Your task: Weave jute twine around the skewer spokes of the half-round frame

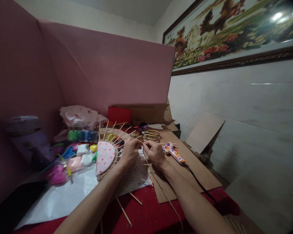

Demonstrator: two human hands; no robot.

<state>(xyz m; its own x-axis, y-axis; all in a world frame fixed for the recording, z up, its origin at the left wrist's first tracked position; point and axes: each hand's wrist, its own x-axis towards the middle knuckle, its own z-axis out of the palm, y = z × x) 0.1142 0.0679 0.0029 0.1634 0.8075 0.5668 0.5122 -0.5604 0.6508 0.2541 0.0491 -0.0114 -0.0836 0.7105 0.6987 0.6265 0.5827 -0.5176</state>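
Note:
A half-round woven piece [116, 131] has thin wooden sticks fanning out from its edge and twine wound between them. At its centre sits a half-circle of white cloth [105, 156] with pink dots. My left hand [130, 150] is closed at the right side of the piece, its fingertips pinching the twine by the stick ends. Close beside it, my right hand [155, 154] pinches the same twine, fingertips nearly meeting the left ones. A loose length of twine [164, 194] trails from there toward the front edge. The exact grip is partly hidden by the fingers.
A dotted glue gun [174, 152] with a black cord lies on a cardboard sheet [197, 174] at right. Scissors [151, 134] lie behind my hands. Bags of coloured clay [74, 162] are at left. Loose sticks [124, 212] lie on the red cloth [146, 213].

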